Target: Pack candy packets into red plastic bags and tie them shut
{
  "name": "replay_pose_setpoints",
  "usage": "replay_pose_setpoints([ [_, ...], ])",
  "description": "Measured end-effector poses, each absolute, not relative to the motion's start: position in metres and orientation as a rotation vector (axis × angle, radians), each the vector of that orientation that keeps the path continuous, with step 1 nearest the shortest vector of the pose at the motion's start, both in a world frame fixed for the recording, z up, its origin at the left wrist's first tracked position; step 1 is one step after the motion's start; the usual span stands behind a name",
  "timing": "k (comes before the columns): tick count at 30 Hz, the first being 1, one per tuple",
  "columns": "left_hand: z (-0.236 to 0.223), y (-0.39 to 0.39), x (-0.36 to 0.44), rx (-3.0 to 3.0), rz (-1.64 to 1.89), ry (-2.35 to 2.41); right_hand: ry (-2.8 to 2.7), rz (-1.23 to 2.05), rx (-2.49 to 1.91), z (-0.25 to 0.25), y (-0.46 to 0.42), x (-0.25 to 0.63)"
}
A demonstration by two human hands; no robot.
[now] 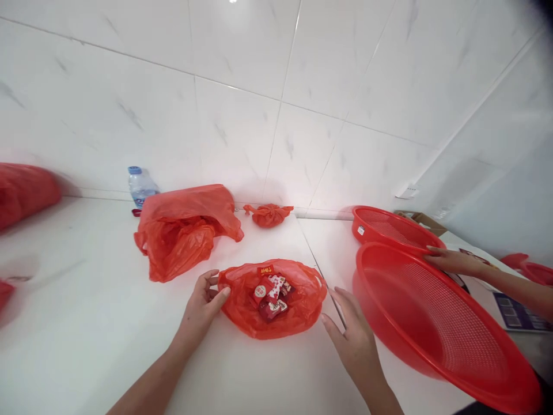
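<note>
A red plastic bag [309, 311] lies spread wide in front of me on the white tabletop. Several small wrapped sweets [273, 297] in red, white and dark red wrappers are inside it. At the bag's left end, my left hand [203, 302] is closed on the rim, with the thumb over the plastic and the other fingers curled at its edge. Beside the right end is my right hand [352, 328], its fingers apart and holding nothing; whether the fingertips touch the plastic I cannot tell.
Behind are a bundle of red bags [185, 202], a small knotted red bag [270, 215] and a water bottle [140, 185]. To the right, another person's hand [451, 260] touches one of two red plastic baskets [401, 323]. A red bundle [26, 193] lies far left.
</note>
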State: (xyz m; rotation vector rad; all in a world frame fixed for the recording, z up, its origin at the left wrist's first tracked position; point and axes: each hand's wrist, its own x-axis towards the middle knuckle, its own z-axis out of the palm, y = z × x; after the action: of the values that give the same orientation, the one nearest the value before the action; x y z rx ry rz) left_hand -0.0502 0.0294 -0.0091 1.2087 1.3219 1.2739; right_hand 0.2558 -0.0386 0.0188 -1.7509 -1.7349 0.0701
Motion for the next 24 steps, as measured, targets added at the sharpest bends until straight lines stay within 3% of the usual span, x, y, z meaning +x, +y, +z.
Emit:
replay_pose_setpoints([
  [11,-0.01,0.02,-0.04,1.205,1.217,1.473,-1.626,0.395,-1.74,0.024,0.001,0.226],
  [15,0.016,0.033,-0.05,1.249,1.413,1.38,-1.483,0.58,-1.496,0.057,0.011,0.23],
  [18,0.047,0.039,-0.061,1.241,1.575,1.347,-1.163,0.53,-1.256,0.085,0.015,0.24],
  [24,0.086,0.041,-0.064,1.275,1.605,1.39,-0.995,0.587,-1.057,0.107,0.028,0.246],
])
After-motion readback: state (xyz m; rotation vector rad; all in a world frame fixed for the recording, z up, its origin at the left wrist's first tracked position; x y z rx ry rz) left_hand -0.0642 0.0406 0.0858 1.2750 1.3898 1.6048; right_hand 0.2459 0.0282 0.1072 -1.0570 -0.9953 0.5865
